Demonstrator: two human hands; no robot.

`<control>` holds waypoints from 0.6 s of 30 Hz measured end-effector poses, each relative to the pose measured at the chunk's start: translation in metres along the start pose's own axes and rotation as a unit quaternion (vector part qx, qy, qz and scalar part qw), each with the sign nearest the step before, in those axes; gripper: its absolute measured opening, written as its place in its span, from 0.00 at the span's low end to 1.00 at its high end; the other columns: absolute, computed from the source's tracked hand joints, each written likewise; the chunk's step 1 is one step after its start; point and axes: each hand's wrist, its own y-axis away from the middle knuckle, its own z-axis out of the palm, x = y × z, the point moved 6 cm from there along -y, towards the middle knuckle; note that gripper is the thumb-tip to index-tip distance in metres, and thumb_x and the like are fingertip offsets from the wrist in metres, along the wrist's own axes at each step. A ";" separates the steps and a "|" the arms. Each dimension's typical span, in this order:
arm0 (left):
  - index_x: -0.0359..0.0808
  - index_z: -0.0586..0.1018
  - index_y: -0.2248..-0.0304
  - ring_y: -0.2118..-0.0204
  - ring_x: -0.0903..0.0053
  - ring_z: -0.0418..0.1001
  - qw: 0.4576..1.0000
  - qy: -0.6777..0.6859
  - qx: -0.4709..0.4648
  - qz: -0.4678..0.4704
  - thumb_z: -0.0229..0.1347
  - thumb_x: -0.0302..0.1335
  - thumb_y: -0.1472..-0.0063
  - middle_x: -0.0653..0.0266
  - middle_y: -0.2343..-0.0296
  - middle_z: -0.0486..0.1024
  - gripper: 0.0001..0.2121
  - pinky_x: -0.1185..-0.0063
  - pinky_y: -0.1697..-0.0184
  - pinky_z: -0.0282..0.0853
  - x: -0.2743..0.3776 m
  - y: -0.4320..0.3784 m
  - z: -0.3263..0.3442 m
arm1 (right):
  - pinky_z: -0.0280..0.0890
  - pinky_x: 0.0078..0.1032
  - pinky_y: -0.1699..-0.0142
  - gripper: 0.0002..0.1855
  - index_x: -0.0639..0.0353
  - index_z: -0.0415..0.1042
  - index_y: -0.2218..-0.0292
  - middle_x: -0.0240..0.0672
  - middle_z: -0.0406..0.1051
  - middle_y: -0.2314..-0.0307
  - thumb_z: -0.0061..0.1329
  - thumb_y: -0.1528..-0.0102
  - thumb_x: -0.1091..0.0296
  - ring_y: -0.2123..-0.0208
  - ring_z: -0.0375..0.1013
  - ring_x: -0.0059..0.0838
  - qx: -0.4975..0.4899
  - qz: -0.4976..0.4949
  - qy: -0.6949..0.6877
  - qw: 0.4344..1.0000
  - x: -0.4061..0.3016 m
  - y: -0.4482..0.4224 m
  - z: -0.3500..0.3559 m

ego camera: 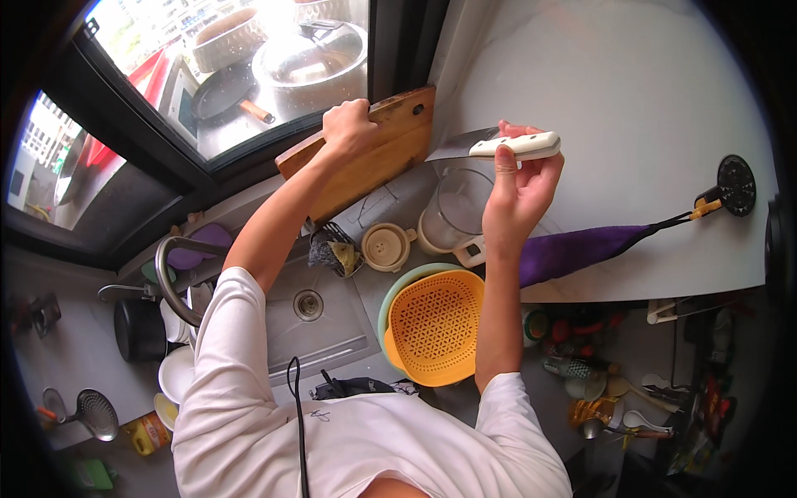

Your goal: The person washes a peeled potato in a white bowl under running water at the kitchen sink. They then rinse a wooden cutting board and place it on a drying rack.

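Observation:
My left hand (350,126) grips the top edge of a wooden cutting board (373,163), which stands tilted against the window frame behind the sink. In my right hand (523,180) is the white riveted handle of a kitchen knife (514,147). Its broad metal blade points left, close to the board's right end; whether the two touch I cannot tell. Below the knife stands a clear blender jug (462,202) with a pale handle. A small cream lid-like part (385,247) sits left of the jug.
An orange colander (438,327) rests in a green basin (387,299) right of the steel sink (324,333). A curved faucet (163,274) rises at left, near a black pot (138,330) and white bowls (177,373). A purple towel (570,254) hangs from a wall hook (736,185).

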 end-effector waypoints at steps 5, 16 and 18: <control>0.36 0.81 0.69 0.66 0.56 0.80 0.999 -0.001 0.009 0.046 0.56 0.32 0.51 0.50 0.72 0.80 0.11 0.64 0.61 0.74 0.006 0.004 -0.002 | 0.70 0.31 0.47 0.19 0.66 0.58 0.50 0.43 0.68 0.55 0.50 0.38 0.73 0.49 0.70 0.39 -0.012 -0.014 0.012 1.000 0.004 0.009 0.010; 0.35 0.77 0.70 0.70 0.56 0.79 0.973 0.024 -0.018 0.227 0.62 0.38 0.47 0.51 0.77 0.79 0.14 0.63 0.67 0.71 0.043 0.038 0.040 | 0.67 0.33 0.43 0.19 0.66 0.57 0.51 0.44 0.67 0.55 0.51 0.38 0.75 0.48 0.70 0.39 -0.055 -0.033 -0.012 0.998 -0.004 0.023 0.025; 0.35 0.77 0.68 0.69 0.55 0.79 0.977 0.024 -0.023 0.210 0.61 0.37 0.47 0.50 0.75 0.79 0.14 0.62 0.65 0.72 0.035 0.029 0.038 | 0.67 0.33 0.44 0.19 0.66 0.57 0.51 0.44 0.67 0.55 0.51 0.39 0.75 0.48 0.70 0.38 -0.057 -0.042 -0.009 0.997 0.001 0.022 0.024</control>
